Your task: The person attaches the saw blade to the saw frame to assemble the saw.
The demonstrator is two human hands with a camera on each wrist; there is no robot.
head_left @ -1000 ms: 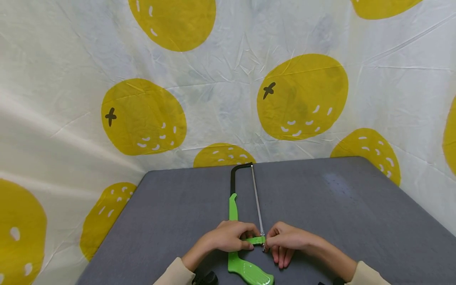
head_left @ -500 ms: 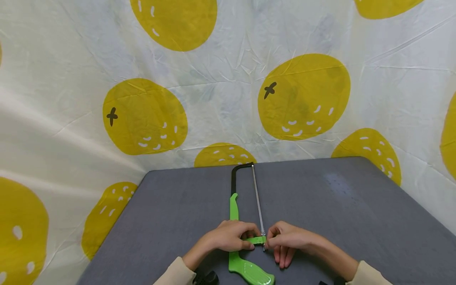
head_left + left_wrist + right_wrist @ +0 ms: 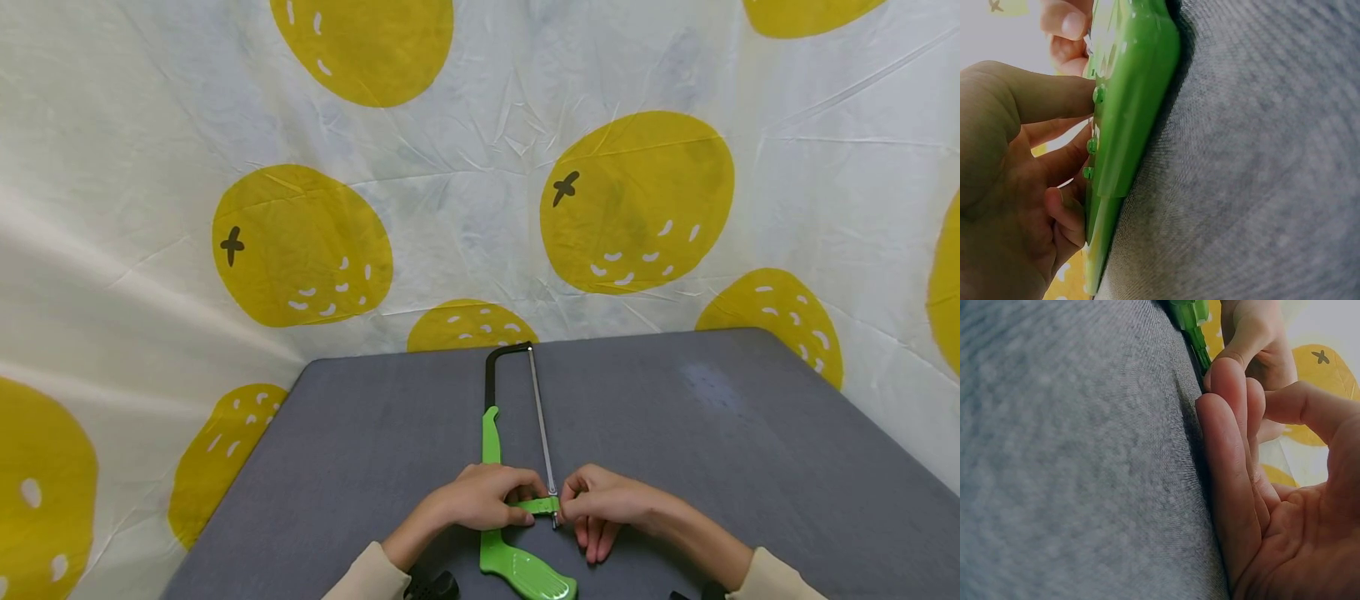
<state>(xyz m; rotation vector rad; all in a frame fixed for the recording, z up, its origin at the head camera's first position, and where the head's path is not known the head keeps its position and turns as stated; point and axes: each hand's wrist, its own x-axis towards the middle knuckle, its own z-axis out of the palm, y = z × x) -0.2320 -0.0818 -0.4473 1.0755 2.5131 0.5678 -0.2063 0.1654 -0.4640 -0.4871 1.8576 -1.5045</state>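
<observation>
A hacksaw [image 3: 491, 437] with a green handle and a black front frame lies flat on the grey table, its grip end toward me. Along its right side runs the thin metal blade [image 3: 538, 408]. My left hand [image 3: 487, 496] holds the green crosspiece [image 3: 542, 506], thumb on the near side and fingers over the far side. At the crosspiece's right end, my right hand [image 3: 607, 504] pinches the blade's near mount with thumb and forefinger; the fingertips hide the exact part. In the left wrist view, the green handle [image 3: 1141, 94] stands beside the left fingers.
The grey cloth-covered table [image 3: 390, 417] reaches back to a white hanging sheet [image 3: 465, 233] printed with yellow fruit. A small black object [image 3: 441, 586] shows at the left sleeve. The saw's black front end lies close to the table's back edge.
Both hands stay at the crosspiece and the hacksaw keeps its place. The head view shifts only slightly; any finger movement is too small to make out.
</observation>
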